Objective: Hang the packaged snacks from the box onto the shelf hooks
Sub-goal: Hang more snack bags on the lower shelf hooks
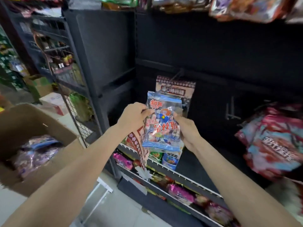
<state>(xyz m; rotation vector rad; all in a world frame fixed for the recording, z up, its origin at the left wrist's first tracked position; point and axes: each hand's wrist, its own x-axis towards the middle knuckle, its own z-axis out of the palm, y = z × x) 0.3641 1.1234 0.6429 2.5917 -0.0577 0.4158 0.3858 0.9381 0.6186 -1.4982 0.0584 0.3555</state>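
Now the snack packet [162, 122] sits between both hands (upright).

A shop: a dark shelf unit [205, 46] hung with snack packs [272, 141] on hooks [177, 74], more snacks on its lower racks [180, 192], and left of it a bottle rack [64, 61] and cardboard box [32, 128].

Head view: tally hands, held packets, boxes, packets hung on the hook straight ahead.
Hands: 2, left hand, right hand
Blue snack packet, held: 1
Cardboard box: 1
Beige packet on hook: 1
Total: 5
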